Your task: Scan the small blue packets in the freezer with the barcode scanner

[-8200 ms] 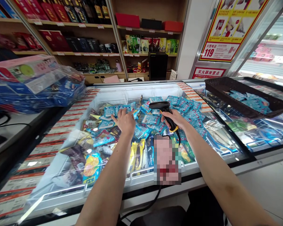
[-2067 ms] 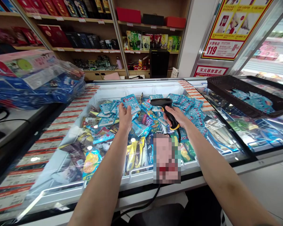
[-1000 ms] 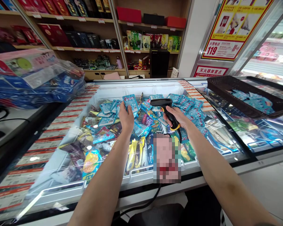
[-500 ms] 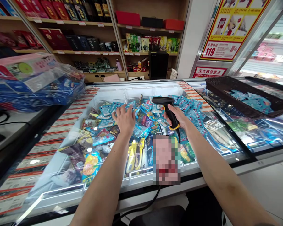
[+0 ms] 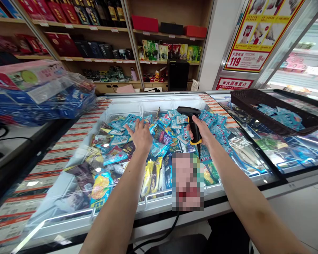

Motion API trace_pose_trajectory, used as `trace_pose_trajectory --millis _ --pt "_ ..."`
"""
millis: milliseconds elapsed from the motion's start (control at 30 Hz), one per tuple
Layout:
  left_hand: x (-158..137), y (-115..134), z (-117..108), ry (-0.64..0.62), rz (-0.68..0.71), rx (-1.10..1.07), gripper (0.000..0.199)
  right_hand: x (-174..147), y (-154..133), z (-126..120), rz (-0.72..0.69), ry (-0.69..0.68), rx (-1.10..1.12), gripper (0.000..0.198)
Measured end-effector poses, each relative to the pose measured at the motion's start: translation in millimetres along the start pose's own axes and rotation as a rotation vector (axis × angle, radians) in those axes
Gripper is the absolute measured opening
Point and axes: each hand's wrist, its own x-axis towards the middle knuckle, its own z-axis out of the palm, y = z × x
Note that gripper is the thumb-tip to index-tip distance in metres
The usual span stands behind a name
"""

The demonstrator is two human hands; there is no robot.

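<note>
My right hand is wrapped round the grip of a black and yellow barcode scanner, its head pointing left over the freezer. A dark cable runs down from the grip, partly hidden by a blurred patch. My left hand is spread with fingers apart, over the packets at the middle left; whether it touches them I cannot tell. Below both hands, the chest freezer holds many wrapped ice creams. Light-blue packets lie at the back and right, yellow wrappers stand near the front.
A brown basket with blue packets rests on the freezer's right side. Plastic-wrapped cartons are stacked at left. Price labels line the glass edge. Behind stand shelves of goods and a black box.
My right hand and the scanner have shifted slightly right. My left hand stays at about the same place, with its fingers spread a little wider.
</note>
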Motion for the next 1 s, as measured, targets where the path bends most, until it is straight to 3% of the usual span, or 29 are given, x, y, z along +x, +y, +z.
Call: trace_pose_trajectory --millis 167,467,667,800,1000 --pt "1 6 2 -0.094 0.124 0.000 0.039 2 0 -2 -0.049 0.041 0.046 0.049" --pt "2 7 2 -0.118 0.170 0.029 0.040 -1 -10 2 -0.052 0.105 0.006 0.049" --pt "6 21 1 -0.164 0.158 -0.055 0.042 -6 -15 -15 -0.026 0.191 -0.059 0.046" --pt "15 41 11 -0.282 0.145 -0.124 0.047 -10 -7 -29 0.006 0.220 -0.045 0.046" --pt "41 74 44 -0.443 0.247 -0.241 0.055 -5 -2 -31 -0.002 0.211 -0.025 0.043"
